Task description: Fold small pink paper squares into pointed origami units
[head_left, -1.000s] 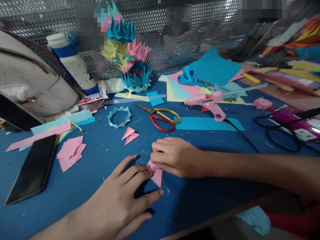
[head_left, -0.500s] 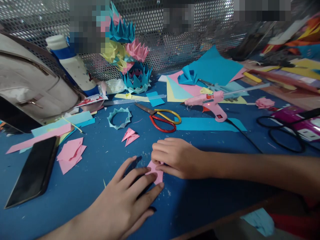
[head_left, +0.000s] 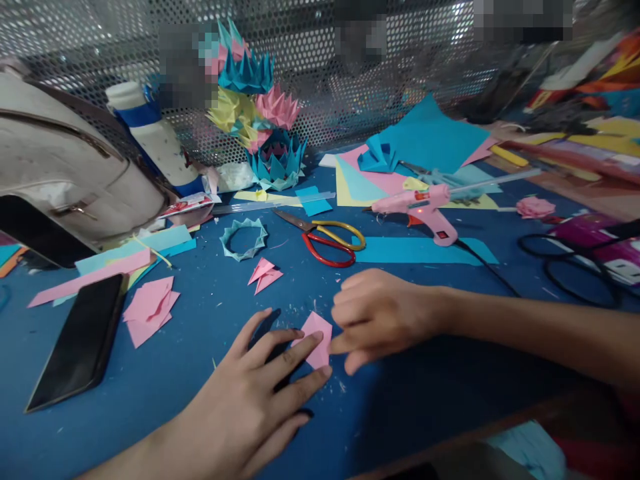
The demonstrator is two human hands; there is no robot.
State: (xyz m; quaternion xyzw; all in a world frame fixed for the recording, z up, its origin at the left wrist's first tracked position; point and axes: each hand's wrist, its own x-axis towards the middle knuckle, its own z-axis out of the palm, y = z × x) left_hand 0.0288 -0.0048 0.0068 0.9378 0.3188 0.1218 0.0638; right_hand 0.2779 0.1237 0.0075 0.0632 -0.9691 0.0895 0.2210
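Note:
A small folded piece of pink paper (head_left: 316, 328) lies flat on the blue table. My left hand (head_left: 255, 387) is open, fingers spread, with fingertips resting on that paper. Just to its right is my right hand (head_left: 383, 320), its fingers curled in with nothing visible in them; one fingertip is at the paper's right edge, and whether it touches I cannot tell. Beyond the hands sit small folded pink pieces (head_left: 264, 275) and a light-blue folded paper ring (head_left: 244, 240). Scissors (head_left: 325, 240) with red and yellow handles lie near the ring.
A pink glue gun (head_left: 425, 207) with a black cord rests on a blue paper strip (head_left: 400, 251). At left are a phone (head_left: 77, 347), stacked pink papers (head_left: 150, 307), a bottle (head_left: 155, 140) and a bag (head_left: 75, 160). Paper flowers (head_left: 277, 157) stand against the perforated metal screen (head_left: 300, 33).
My right hand has come off the pink paper and shifted right to its edge, uncovering more of it. My left hand stays pressed on the paper. The view has shifted slightly.

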